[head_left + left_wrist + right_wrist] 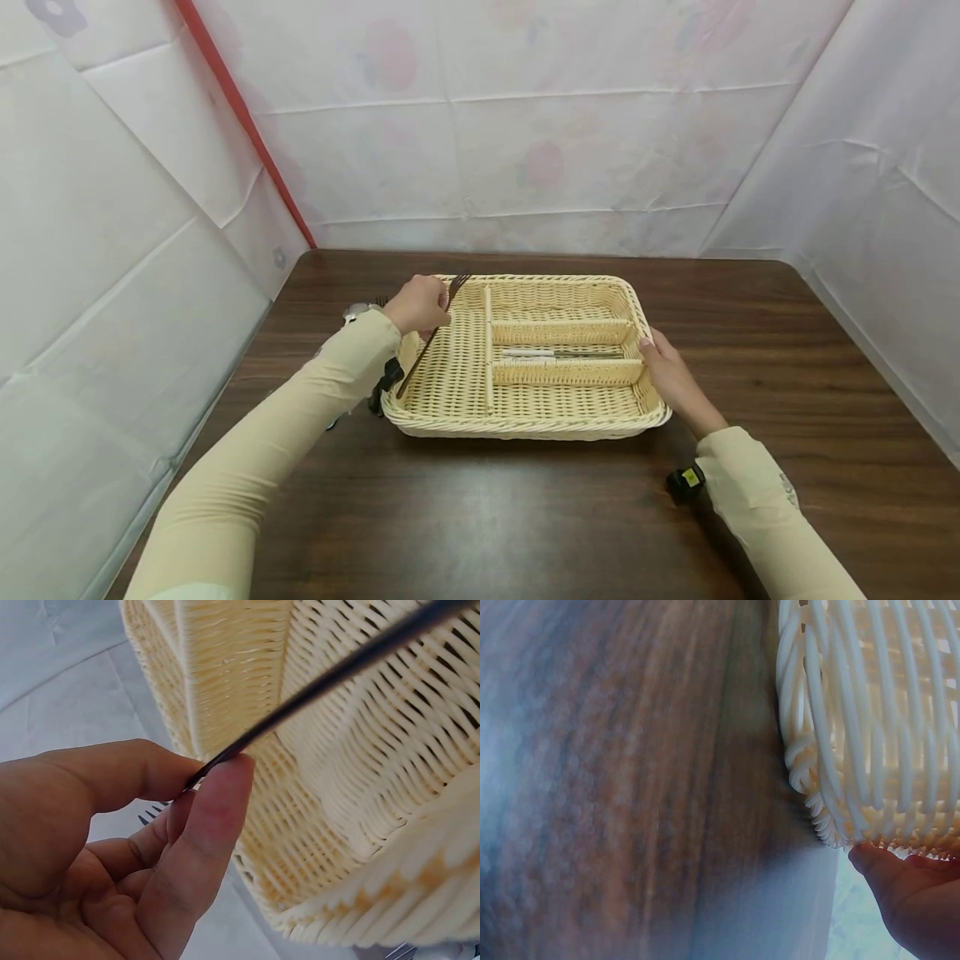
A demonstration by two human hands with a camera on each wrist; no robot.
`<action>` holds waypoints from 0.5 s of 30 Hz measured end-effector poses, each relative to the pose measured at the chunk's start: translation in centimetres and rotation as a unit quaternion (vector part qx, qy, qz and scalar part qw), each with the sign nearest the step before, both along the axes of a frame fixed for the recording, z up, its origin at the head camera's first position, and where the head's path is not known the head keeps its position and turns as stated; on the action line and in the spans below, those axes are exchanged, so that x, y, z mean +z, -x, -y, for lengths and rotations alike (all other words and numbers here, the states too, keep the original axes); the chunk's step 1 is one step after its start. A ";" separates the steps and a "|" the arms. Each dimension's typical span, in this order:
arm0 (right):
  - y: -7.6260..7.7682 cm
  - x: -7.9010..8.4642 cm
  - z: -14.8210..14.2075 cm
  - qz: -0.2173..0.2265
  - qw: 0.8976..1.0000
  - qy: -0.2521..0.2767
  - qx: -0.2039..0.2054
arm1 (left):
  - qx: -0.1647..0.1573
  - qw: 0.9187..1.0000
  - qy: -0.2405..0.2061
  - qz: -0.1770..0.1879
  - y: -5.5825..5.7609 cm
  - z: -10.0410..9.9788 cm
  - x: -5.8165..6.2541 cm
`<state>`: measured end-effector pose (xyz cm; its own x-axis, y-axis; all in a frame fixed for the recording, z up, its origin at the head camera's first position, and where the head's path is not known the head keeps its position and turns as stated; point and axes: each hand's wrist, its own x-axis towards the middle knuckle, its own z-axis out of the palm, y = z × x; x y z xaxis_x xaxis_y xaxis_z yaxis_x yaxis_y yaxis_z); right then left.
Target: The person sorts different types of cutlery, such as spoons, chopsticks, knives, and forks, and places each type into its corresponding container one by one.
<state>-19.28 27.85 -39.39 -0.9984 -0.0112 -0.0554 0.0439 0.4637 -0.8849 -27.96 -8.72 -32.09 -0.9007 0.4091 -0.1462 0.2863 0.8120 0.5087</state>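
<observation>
Your left grip [420, 305] pinches a dark fork [418, 365] between thumb and finger, slanted over the long left compartment of the wicker basket [525, 431], its tines toward the back rim. Your right grip [670, 373] grasps the basket's right rim. Slim utensils [558, 354] lie in the middle right compartment, and the basket rests on the brown counter [480, 517]

Soft, even light leaves pale glare on the table [480, 517]; the fork [337, 675] blurs toward the left wrist view's upper right; the right wrist view is hazy
</observation>
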 end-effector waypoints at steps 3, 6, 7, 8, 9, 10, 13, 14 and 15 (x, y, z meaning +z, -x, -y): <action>0.0 0.0 0.0 -0.002 1.000 0.002 0.003 | -0.009 1.000 0.015 0.004 0.2 -0.2 -0.2; -0.1 0.1 0.1 0.000 1.000 -0.001 -0.001 | -0.019 0.999 0.033 0.013 0.4 -0.4 -0.5; -0.1 0.1 0.1 0.001 1.000 -0.004 -0.002 | -0.021 0.999 0.038 0.017 0.4 -0.4 -0.5; -0.1 0.1 0.1 0.002 1.000 -0.004 -0.003 | -0.021 0.999 0.042 0.022 0.5 -0.5 -0.6; -0.1 0.1 0.1 0.002 1.000 -0.003 -0.003 | -0.022 0.998 0.043 0.027 0.5 -0.5 -0.7; -0.1 0.1 0.1 0.002 1.000 -0.001 -0.003 | -0.025 0.998 0.042 0.032 0.6 -0.6 -0.8; -0.1 0.0 0.0 0.000 1.000 0.002 -0.002 | -0.027 0.998 0.047 0.044 0.7 -0.8 -0.9; -0.2 0.0 0.0 0.000 1.000 0.001 -0.004 | -0.026 0.997 0.050 0.048 0.7 -0.9 -0.9; -0.2 0.0 0.0 0.002 1.000 -0.001 -0.005 | -0.028 0.997 0.055 0.052 0.8 -1.0 -0.8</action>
<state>-19.10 27.86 -39.36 -0.9983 -0.0013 -0.0584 0.0511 0.4652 -0.8837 -28.73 -7.74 -32.94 -0.8544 0.4348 -0.2843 0.2828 0.8483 0.4476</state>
